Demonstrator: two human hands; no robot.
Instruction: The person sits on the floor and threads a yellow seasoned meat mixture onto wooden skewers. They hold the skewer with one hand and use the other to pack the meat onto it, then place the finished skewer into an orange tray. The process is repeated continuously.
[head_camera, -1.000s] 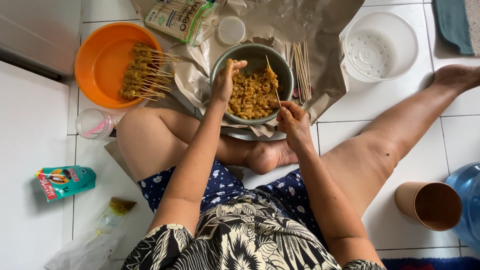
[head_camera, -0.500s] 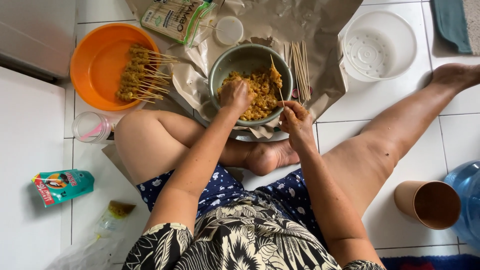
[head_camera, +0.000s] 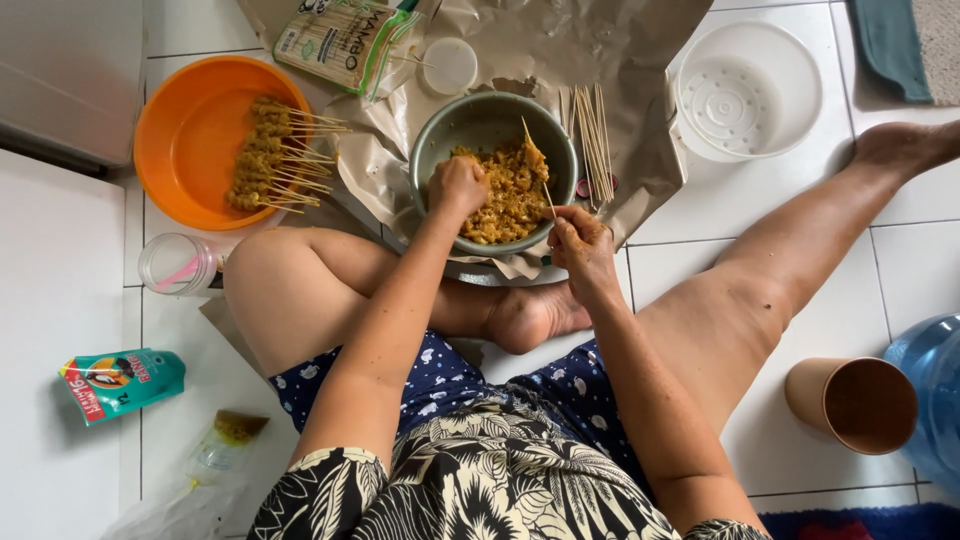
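Observation:
I sit on a tiled floor with a grey metal bowl (head_camera: 470, 120) of yellow marinated meat (head_camera: 505, 195) in front of me. My left hand (head_camera: 458, 185) is down in the bowl, fingers closed in the meat. My right hand (head_camera: 580, 240) is at the bowl's right rim, gripping a thin bamboo skewer (head_camera: 537, 175) that carries a piece of meat near its tip and leans over the bowl. Loose bare skewers (head_camera: 593, 130) lie on brown paper (head_camera: 640, 80) just right of the bowl.
An orange bowl (head_camera: 185, 135) with several finished skewers stands at the left. A skewer packet (head_camera: 345, 40) and white lid (head_camera: 450, 65) lie behind. A white basin (head_camera: 748, 90) is far right, a brown cup (head_camera: 855, 400) and blue jug (head_camera: 930, 390) near right, a glass (head_camera: 180, 265) and green sachet (head_camera: 120, 380) left.
My left hand dropped from the bowl's far left rim down into the meat. My right hand and its skewer stayed at the right rim.

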